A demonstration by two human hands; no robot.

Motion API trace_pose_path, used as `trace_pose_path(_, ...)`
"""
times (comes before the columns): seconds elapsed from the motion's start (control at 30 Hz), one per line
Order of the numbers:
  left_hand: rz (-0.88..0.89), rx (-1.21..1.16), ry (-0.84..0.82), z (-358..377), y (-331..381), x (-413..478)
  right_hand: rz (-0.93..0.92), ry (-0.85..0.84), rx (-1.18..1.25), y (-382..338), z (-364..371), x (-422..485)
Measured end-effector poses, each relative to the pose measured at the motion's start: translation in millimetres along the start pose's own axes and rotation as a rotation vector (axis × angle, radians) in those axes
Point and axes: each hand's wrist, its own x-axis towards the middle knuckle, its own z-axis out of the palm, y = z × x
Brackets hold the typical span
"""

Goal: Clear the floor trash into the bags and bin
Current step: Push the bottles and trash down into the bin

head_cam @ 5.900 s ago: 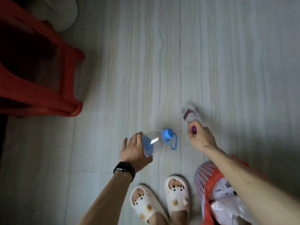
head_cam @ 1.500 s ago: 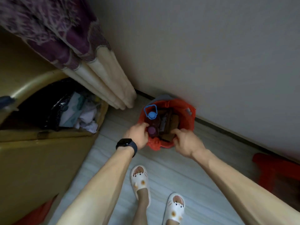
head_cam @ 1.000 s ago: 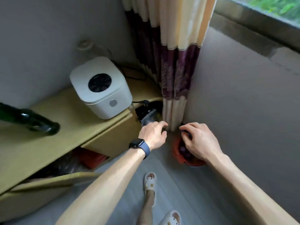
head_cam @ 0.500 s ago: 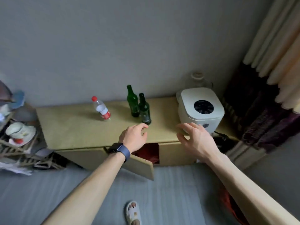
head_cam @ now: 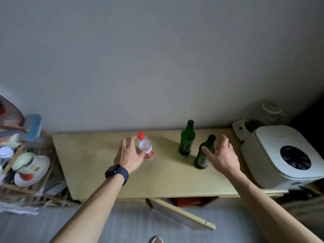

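Right now my left hand (head_cam: pixel 128 156) is up against the clear plastic bottle (head_cam: pixel 146 148), which stands upright with its red cap (head_cam: pixel 140 135) on, on the yellow counter (head_cam: pixel 98 163). That grip is open: the thumb lies against the red label low on the bottle, and the fingers reach nearly straight past its nine o'clock side. I can't tell whether they touch it. A dark smartwatch (head_cam: pixel 116 172) sits on that wrist.

My right hand (head_cam: pixel 222 156) is spread wide at the nearer green glass bottle (head_cam: pixel 201 160), thumb in front of its shoulder and fingers fanned at its three o'clock side. That grip is open too, holding nothing. The second green glass bottle (head_cam: pixel 186 139) stands just beside the first, at its eleven o'clock, clear of both hands. Both green bottles are uncapped and lie well apart from the plastic one, at its three o'clock.

A white appliance (head_cam: pixel 284 155) with a round dark panel sits at the counter's three o'clock end. Off the nine o'clock end a wooden rack (head_cam: pixel 10 189) holds bowls and plates. Below the front edge a cabinet door (head_cam: pixel 182 216) hangs ajar.
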Motion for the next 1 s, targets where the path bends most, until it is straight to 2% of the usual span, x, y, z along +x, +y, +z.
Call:
trace_pose_path(0.13, 0.019, 0.06, -0.124, 12.4, -7.8, 58.6, 0.061, -0.044, -0.132, -7.5, 16.5, 42.3)
trace_pose_path(0.27, 0.041, 0.248, -0.25, 32.4, -11.6, 86.9, 0.04, -0.004, -0.107, -0.9, 26.0, 52.4)
trace_pose_path(0.4, 0.161, 0.403, -0.234, 39.4, -6.1, 89.6, -0.002, 0.03, -0.086, 8.9, 23.9, 44.8)
trace_pose_path(0.5, 0.315, 0.367, -0.227, 43.3, 18.5, 78.0, -0.004, 0.1, -0.05, 31.8, 12.1, 19.7)
trace_pose_path(0.63, 0.463, 0.176, -0.262, 62.1, 77.8, 37.3, 0.017, 0.235, 0.011, 85.7, -17.4, -39.2)
trace_pose_path(0.8, 0.658, 0.154, -0.409, 128.0, 179.0, -41.6, 0.155, 0.342, 0.008, 182.0, -64.7, -126.7)
trace_pose_path(1.0, 0.867, 0.156, -0.581, 247.1, 293.8, -184.6, 0.366, 0.32, -0.029, 333.7, -109.1, -233.8)
